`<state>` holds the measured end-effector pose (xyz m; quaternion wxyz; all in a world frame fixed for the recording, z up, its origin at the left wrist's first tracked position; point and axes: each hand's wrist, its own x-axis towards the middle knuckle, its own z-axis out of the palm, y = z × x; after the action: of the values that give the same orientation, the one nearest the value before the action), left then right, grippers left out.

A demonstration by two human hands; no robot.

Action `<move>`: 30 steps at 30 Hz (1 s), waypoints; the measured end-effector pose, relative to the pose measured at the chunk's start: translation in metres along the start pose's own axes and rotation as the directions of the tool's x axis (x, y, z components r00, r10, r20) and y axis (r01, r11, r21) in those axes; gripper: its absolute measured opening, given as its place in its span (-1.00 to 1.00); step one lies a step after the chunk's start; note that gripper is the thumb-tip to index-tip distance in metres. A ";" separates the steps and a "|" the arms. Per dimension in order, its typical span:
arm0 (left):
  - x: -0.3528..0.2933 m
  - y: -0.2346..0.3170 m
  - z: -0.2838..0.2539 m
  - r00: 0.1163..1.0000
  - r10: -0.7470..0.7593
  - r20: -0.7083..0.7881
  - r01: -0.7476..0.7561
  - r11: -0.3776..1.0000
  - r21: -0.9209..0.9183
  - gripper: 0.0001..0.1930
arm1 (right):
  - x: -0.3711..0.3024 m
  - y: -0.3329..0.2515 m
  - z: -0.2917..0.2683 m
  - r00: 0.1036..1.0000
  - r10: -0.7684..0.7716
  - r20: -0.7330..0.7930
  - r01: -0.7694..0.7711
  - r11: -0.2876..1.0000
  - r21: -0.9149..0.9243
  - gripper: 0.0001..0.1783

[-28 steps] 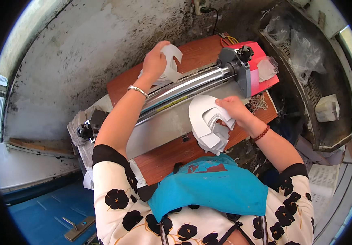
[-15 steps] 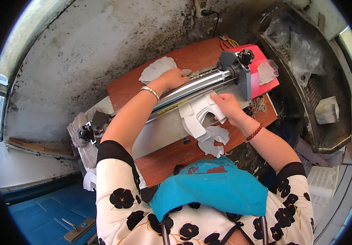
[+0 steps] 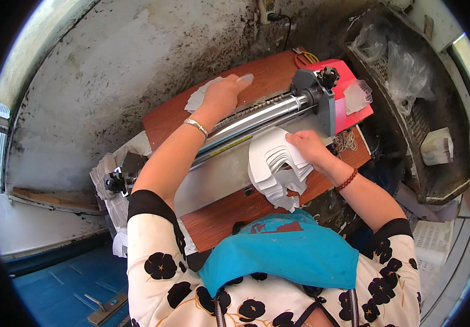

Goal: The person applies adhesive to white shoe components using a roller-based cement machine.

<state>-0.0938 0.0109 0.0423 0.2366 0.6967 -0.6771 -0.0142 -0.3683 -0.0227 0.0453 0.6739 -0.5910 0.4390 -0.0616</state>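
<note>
In my right hand (image 3: 307,146) is a fanned stack of curved white cut pieces (image 3: 265,150), thumb on top, held over the metal plate in front of the roller machine. Below that stack lie more loose white pieces (image 3: 286,199), partly covered by it. My left hand (image 3: 223,99) has reached over the steel roller (image 3: 262,117) to the far side, fingers closed. A pale edge of a white piece (image 3: 244,80) sticks out at its fingertips. Beside and partly behind that hand, a fan of white pieces (image 3: 198,98) rests on the brown board.
The machine has a red and grey end housing (image 3: 346,92) with a black knob (image 3: 328,76). Rubber bands (image 3: 346,140) lie at the board's right. Stacked white pieces (image 3: 109,185) stand at the left end. A dark trough (image 3: 415,125) with plastic bags is at right, a stained wall behind.
My left hand has lifted away from the roller, up and back, with a pale piece at its fingertips. The stack in my right hand has tilted and spread out more.
</note>
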 end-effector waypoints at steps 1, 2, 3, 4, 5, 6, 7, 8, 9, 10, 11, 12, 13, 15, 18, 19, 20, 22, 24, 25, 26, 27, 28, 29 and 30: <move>-0.002 -0.002 -0.001 0.984 0.105 0.147 -0.126 0.982 0.141 -0.64 | 0.000 -0.004 0.003 1.000 0.001 0.002 -0.001 1.000 0.001 -0.69; -0.003 -0.004 0.003 0.984 0.103 0.148 -0.125 0.982 0.142 -0.64 | 0.001 -0.009 0.006 1.000 -0.006 0.006 0.006 1.000 -0.009 -0.68; -0.004 -0.005 0.009 0.944 0.008 0.329 -0.024 0.999 0.045 -0.69 | 0.002 -0.011 0.009 1.000 -0.014 0.010 0.014 1.000 -0.019 -0.67; -0.002 -0.001 0.010 0.861 -0.061 0.506 0.090 0.995 -0.034 -0.73 | 0.005 -0.010 0.009 1.000 -0.014 0.008 0.014 1.000 -0.017 -0.67; 0.000 0.002 0.009 0.860 -0.058 0.507 0.087 0.996 -0.035 -0.73 | 0.009 -0.008 0.008 0.999 -0.033 0.012 0.033 0.999 -0.006 -0.66; 0.001 0.005 0.008 0.841 -0.131 0.525 0.214 0.972 -0.100 -0.76 | 0.012 -0.006 0.008 0.998 -0.053 0.017 0.053 0.999 0.005 -0.65; 0.001 0.009 0.004 0.813 -0.202 0.545 0.338 0.927 -0.161 -0.76 | 0.012 -0.005 0.008 0.998 -0.054 0.016 0.054 0.999 0.006 -0.65; 0.001 0.009 0.006 0.814 -0.201 0.545 0.337 0.928 -0.161 -0.76 | 0.012 -0.005 0.008 0.998 -0.064 0.007 0.064 0.998 0.010 -0.64; 0.001 0.008 0.010 0.823 -0.208 0.528 0.358 0.912 -0.199 -0.75 | 0.012 -0.005 0.008 0.997 -0.074 -0.004 0.074 0.997 0.013 -0.63; 0.000 0.006 0.012 0.832 -0.217 0.510 0.378 0.895 -0.236 -0.74 | 0.011 -0.005 0.009 0.997 -0.075 -0.003 0.075 0.997 0.013 -0.63; 0.000 0.004 0.013 0.832 -0.218 0.509 0.378 0.895 -0.236 -0.74 | 0.008 -0.005 0.009 0.995 -0.097 -0.021 0.097 0.995 0.025 -0.62; 0.001 0.002 0.014 0.832 -0.218 0.511 0.386 0.888 -0.249 -0.74 | 0.007 -0.006 0.009 0.992 -0.118 -0.039 0.119 0.992 0.037 -0.60; 0.002 -0.001 0.016 0.830 -0.218 0.513 0.394 0.881 -0.264 -0.74 | 0.005 -0.005 0.008 0.992 -0.117 -0.039 0.119 0.992 0.037 -0.60; -0.002 -0.024 0.026 0.878 -0.282 0.386 0.400 0.876 -0.269 -0.77 | 0.003 -0.005 0.010 0.989 -0.150 -0.009 0.149 0.986 -0.071 -0.63; 0.001 -0.026 0.028 0.927 -0.370 0.051 0.366 0.873 -0.323 -0.82 | 0.007 0.012 0.005 0.971 -0.235 -0.050 0.223 0.959 -0.176 -0.65; 0.002 -0.024 0.025 0.897 -0.414 -0.156 0.339 0.870 -0.358 -0.85 | 0.008 0.012 0.004 0.971 -0.233 -0.051 0.221 0.960 -0.174 -0.65; 0.004 -0.012 0.015 0.900 -0.408 -0.151 0.335 0.871 -0.360 -0.85 | 0.007 0.009 0.002 0.984 -0.173 -0.050 0.164 0.975 -0.153 -0.64; 0.003 0.008 -0.005 0.967 -0.223 -0.122 0.184 0.946 -0.266 -0.84 | 0.010 0.007 0.000 0.992 -0.113 -0.048 0.106 0.986 -0.128 -0.64; -0.001 0.007 -0.004 0.998 -0.068 0.009 0.068 0.995 -0.067 -0.79 | 0.014 0.006 0.000 0.991 -0.127 -0.037 0.118 0.977 -0.178 -0.60; -0.003 0.005 -0.004 0.985 0.054 0.163 -0.074 0.990 0.118 -0.73 | 0.016 0.004 0.002 0.991 -0.128 -0.034 0.120 0.977 -0.177 -0.60; -0.004 0.003 0.000 0.985 0.053 0.163 -0.073 0.990 0.121 -0.73 | 0.018 0.002 0.004 0.991 -0.133 -0.033 0.126 0.980 -0.154 -0.59; -0.003 0.000 0.005 0.933 -0.076 0.351 0.083 0.997 -0.003 -0.75 | 0.018 0.001 0.006 0.990 -0.138 -0.033 0.132 0.983 -0.131 -0.58; -0.001 0.000 0.007 0.827 -0.165 0.538 0.254 0.962 -0.095 -0.75 | 0.018 0.001 0.007 0.990 -0.138 -0.035 0.132 0.983 -0.130 -0.58; -0.001 -0.001 0.009 0.827 -0.164 0.538 0.253 0.963 -0.095 -0.75 | 0.017 0.002 0.007 0.985 -0.167 -0.041 0.161 0.979 -0.128 -0.58; -0.002 -0.001 0.011 0.841 -0.174 0.513 0.284 0.948 -0.145 -0.74 | 0.017 0.002 0.008 0.979 -0.196 -0.046 0.189 0.974 -0.126 -0.57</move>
<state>-0.0962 0.0090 0.0320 0.1262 0.7163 -0.6207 -0.2930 -0.3540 -0.0263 0.0344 0.6147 -0.6685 0.4018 -0.1172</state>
